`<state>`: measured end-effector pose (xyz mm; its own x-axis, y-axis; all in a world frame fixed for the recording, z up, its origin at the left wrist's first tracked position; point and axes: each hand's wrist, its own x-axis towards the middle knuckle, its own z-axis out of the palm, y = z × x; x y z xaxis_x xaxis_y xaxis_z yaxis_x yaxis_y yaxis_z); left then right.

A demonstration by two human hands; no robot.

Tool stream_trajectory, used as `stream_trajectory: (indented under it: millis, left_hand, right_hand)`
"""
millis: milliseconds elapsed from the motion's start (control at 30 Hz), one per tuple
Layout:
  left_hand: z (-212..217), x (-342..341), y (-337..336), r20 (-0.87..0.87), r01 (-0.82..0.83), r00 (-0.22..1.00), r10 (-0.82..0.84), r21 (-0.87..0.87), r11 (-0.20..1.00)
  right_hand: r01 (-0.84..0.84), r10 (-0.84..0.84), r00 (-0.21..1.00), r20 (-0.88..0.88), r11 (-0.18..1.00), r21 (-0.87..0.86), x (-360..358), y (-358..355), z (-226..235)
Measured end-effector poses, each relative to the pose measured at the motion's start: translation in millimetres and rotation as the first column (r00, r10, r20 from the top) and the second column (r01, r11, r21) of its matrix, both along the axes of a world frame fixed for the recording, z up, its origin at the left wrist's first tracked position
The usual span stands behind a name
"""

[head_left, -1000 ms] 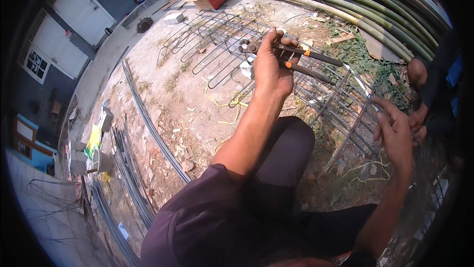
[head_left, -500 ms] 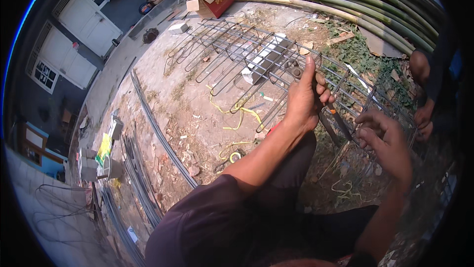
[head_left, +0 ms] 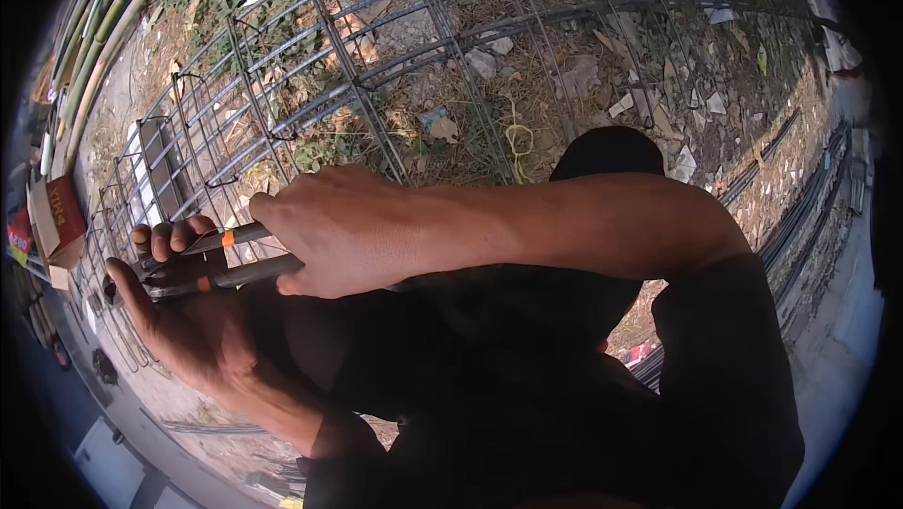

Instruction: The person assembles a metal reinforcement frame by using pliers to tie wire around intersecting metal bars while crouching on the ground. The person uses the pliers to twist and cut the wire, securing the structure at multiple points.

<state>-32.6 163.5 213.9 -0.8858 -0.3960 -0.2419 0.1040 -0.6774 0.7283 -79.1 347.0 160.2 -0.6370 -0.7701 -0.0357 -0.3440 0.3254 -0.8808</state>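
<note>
While both hands are on the same tool, they're at opposite ends of it. The left hand (head_left: 202,335) is palm up at the head end, fingers curled over the far side and thumb along the near side, so it's loosely wrapped around. The right hand (head_left: 329,231) reaches across from the other side, back of the hand up, closed over the ends of the two handles. Can't really tell how hard either one is squeezing, and the jaws are too hidden to say how they stand.

The pliers (head_left: 249,273) lie crosswise between the hands, long axis running pretty much left to right, head pointing left. Handles sit a bit apart, orange bands showing. So the left is nearer the head, the right owns the grips.

Just past the fingers is the steel cage (head_left: 356,84), slanting from lower left to upper right. The left fingertips are close to it; can't tell if they touch. Further out there's a pale block (head_left: 165,163) by the bars, a cardboard box (head_left: 64,213) and bamboo poles (head_left: 92,57).

Compared with half a second ago: the right hand was empty then and the left had the pliers alone. View's swung too, so box and bamboo now sit at the left edge.
</note>
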Motion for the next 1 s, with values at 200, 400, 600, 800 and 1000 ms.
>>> stream_trajectory:
  millis: [200,400,600,800,1000]
  left_hand:
    - [-10.8,-4.2,0.2,0.036,0.306,0.951,-0.307,0.025,0.952]
    - [-5.1,-3.0,11.1,0.206,0.159,0.972,-0.116,-0.202,0.966]
    - [-2.0,-9.1,38.4,0.123,0.353,0.924,-0.363,0.092,0.931]
    - [-12.6,10.1,54.2,0.058,0.694,0.715,-0.697,-0.18,0.697]
    - [-18.3,9.3,46.6,-0.003,0.795,0.592,-0.806,-0.158,0.585]
  right_hand:
    - [-0.077,0.145,0.899,0.413,0.981,-0.178,-12.2,6.5,-1.7]
    - [0.088,0.053,0.899,0.435,0.951,-0.297,-7.4,21.2,10.6]
    - [0.121,-0.094,0.948,0.304,0.99,-0.073,0.3,48.2,26.5]
    - [0.406,-0.391,0.81,0.437,0.912,0.063,27.2,75.6,49.6]
    - [0.708,-0.708,0.678,-0.197,0.557,0.434,38.0,166.8,95.1]
